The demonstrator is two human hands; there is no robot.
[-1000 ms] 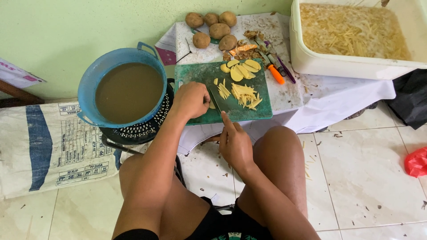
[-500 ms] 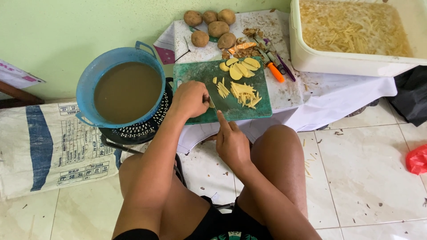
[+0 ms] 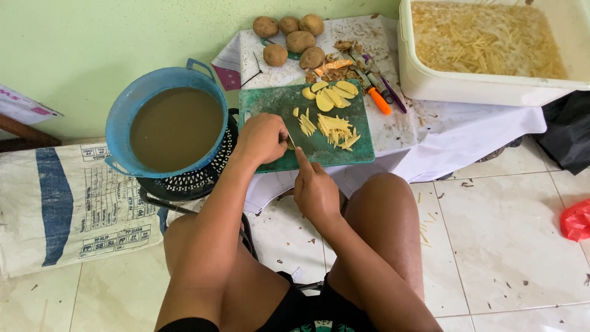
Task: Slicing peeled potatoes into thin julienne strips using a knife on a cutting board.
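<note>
Knife (image 3: 291,141) in right hand (image 3: 316,193) grip; left hand (image 3: 263,138) grip pins potato piece; blue basin (image 3: 123,117) beside cutting board (image 3: 362,144).

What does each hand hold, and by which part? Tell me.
The right hand holds a knife by its handle, forefinger along the top. The left hand presses a potato piece onto the green cutting board; its grip is hidden.

A home cooking corner set up on a tiled floor (image 3: 510,233) against a pale green wall (image 3: 110,43). A green cutting board (image 3: 332,144) with cut potato strips (image 3: 335,129), whole potatoes (image 3: 289,37), a blue basin (image 3: 123,117) of murky water and a white tub (image 3: 467,86) of soaking strips sit on a cloth-covered low counter (image 3: 418,129), beside a printed woven sack (image 3: 67,203).
</note>
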